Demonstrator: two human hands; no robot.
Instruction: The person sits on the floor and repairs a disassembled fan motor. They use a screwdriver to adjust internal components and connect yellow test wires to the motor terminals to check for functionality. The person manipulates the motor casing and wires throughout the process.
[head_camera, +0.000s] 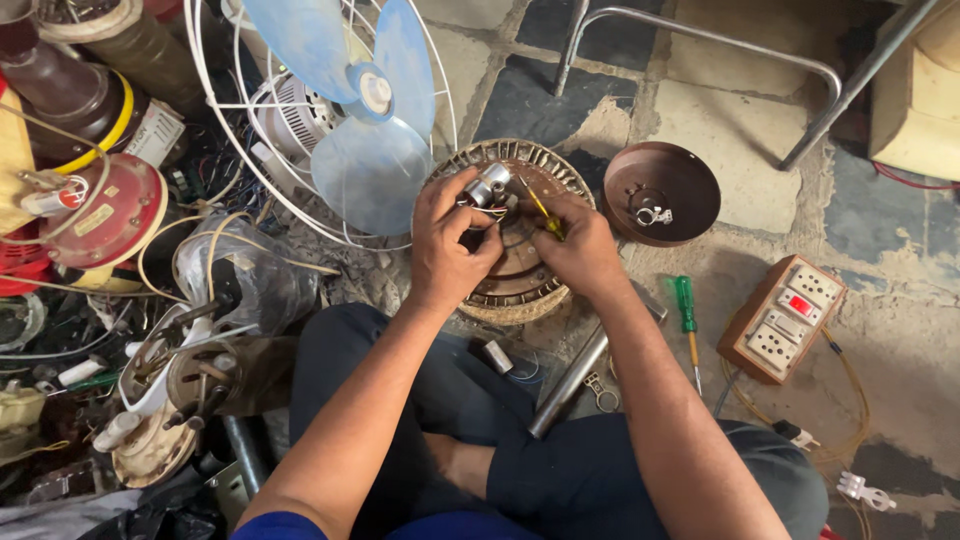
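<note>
A round brown ceiling-fan motor (520, 285) lies on the stone floor in front of my knees. My left hand (450, 245) rests on its top and pinches a small silver cylindrical part (490, 184) with wires at the motor's centre. Beside it, my right hand (575, 245) grips a thin yellow-handled tool (543, 212) whose tip points toward the silver part. The motor's middle is mostly hidden under both hands.
A table fan with pale blue blades (370, 130) and white wire guard stands at the left. A brown metal bowl (660, 192) holds small hardware. A green screwdriver (686, 312), metal pipe (570, 380), switch-and-socket board (785, 318) and cluttered motor parts (150, 400) surround me.
</note>
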